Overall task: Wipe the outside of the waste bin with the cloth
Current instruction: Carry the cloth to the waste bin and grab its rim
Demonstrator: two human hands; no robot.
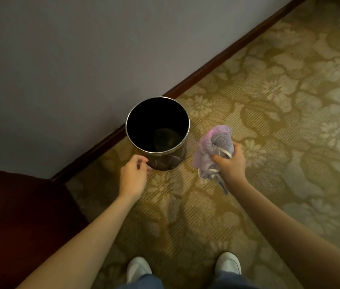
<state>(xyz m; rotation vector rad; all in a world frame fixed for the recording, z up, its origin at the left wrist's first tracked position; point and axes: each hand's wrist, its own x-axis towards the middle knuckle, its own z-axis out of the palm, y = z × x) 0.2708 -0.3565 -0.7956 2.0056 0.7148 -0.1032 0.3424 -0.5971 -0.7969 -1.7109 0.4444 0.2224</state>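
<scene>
**Cloth bunched in right hand, bin not yet touched**

Grip: right hand (230, 161) is closed around a bunched lilac-pink cloth (214, 150). Fingers wrap the lower middle of the bundle; the bulk of the fabric stands up and forward past the knuckles, and a loose tail with pale edging hangs below the palm. Judgement: a wad held this way gives a padded face on the side toward the bin, ready to press against a curved wall.

Just left of that grip, apart from the cloth by a narrow strip of floor: the waste bin (166, 161), dark, cylindrical, upright, with a bright metal rim. Interior looks empty, though it is too dark to be sure. No contact between cloth and bin visible.

Further left, on the bin's near-left side: left hand (134, 172), fingers loosely curled, holding nothing, fingertips very close to the bin wall below the rim. Whether they touch it I cannot tell. Judgement: placed to steady or turn the bin while the other hand wipes.

Beyond the bin: dark skirting board (223, 56) and grey wall (81, 59); the bin's far side sits close to them, so it likely needs turning or pulling out.

Underfoot: patterned carpet (279, 101); white shoes (139, 268) at the lower edge.

Wiping: not begun.
</scene>
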